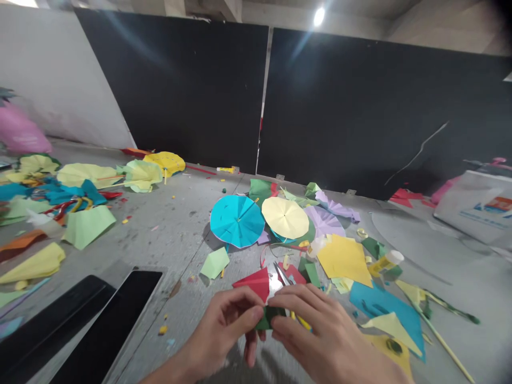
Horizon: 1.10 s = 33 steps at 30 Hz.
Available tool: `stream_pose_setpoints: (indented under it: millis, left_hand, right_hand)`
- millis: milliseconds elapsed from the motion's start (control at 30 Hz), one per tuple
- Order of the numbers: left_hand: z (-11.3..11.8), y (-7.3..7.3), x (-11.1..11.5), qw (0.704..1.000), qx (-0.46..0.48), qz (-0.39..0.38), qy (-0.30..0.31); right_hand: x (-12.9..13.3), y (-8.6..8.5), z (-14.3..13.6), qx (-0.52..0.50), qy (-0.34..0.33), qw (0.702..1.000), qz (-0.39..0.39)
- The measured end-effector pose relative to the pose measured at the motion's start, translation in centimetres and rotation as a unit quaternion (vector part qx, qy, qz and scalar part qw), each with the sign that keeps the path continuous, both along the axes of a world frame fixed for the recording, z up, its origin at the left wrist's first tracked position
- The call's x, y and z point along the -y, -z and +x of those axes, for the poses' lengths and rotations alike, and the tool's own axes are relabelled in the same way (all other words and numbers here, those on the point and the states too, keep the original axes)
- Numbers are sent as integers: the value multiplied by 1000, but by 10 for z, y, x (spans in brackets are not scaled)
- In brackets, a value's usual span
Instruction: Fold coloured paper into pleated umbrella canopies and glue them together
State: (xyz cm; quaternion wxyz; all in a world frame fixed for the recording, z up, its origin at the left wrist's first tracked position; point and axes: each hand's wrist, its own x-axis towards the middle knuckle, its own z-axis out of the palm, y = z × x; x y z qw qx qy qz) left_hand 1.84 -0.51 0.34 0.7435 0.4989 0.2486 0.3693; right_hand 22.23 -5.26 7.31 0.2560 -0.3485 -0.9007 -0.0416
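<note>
Both my hands meet low in the middle of the view over a grey table [172,234]. My left hand [224,325] and my right hand [320,336] pinch a small folded dark green paper piece [267,316] between thumbs and fingers. Just beyond my fingers lies a folded red paper [254,281] and a pair of scissors [282,274]. Farther back sit a blue paper umbrella [237,221] and a pale yellow paper umbrella [285,217].
A yellow sheet [344,260], a blue sheet [376,304] and a glue stick [384,262] lie right of my hands. Two dark tablets [108,325] lie at lower left. More paper umbrellas [140,175] and scraps crowd the left side. Black panels [360,106] stand behind.
</note>
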Motion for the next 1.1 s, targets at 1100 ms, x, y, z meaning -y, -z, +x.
stream_pose_setpoints:
  millis: [1100]
  left_hand:
    - [-14, 11, 15, 947, -80, 307, -52]
  right_hand:
    - [9, -1, 0, -101, 74, 982, -140]
